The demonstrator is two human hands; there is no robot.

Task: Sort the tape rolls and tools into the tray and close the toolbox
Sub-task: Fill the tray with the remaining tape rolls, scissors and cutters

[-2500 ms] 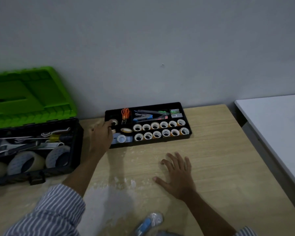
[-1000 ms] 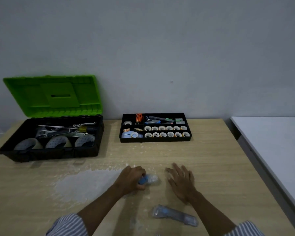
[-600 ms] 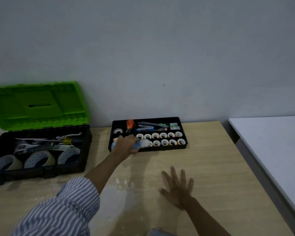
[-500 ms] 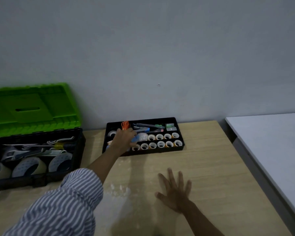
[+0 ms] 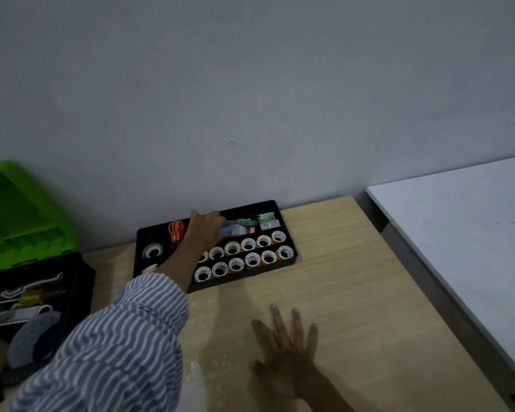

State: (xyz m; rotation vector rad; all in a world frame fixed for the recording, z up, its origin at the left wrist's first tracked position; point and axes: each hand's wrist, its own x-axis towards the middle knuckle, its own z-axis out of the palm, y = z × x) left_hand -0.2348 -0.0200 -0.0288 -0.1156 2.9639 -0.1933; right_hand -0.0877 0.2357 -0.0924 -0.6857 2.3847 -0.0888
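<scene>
The black tray (image 5: 283, 220) sits against the wall, with two rows of small tape rolls (image 5: 248, 244) along its front. Orange scissors (image 5: 175, 229) and a lone tape roll (image 5: 152, 251) lie in its left compartments. My left hand (image 5: 205, 228) reaches over the tray's back compartment and holds the left end of a blue tool in clear wrapping (image 5: 232, 231), which lies low among the other tools there. My right hand (image 5: 286, 346) rests flat on the wooden table, fingers spread. The open toolbox (image 5: 81, 281) stands at the left, its green lid (image 5: 21, 215) raised.
Inside the toolbox lie wrenches, a screwdriver and big tape rolls (image 5: 33, 331). A white table (image 5: 464, 233) adjoins the wooden table (image 5: 354, 307) on the right. A grey wall runs close behind the tray.
My left hand picked up the wrapped blue tool from the near table, carried it over the tape rows and brought it down into the tray's back compartment. My right hand stayed flat.
</scene>
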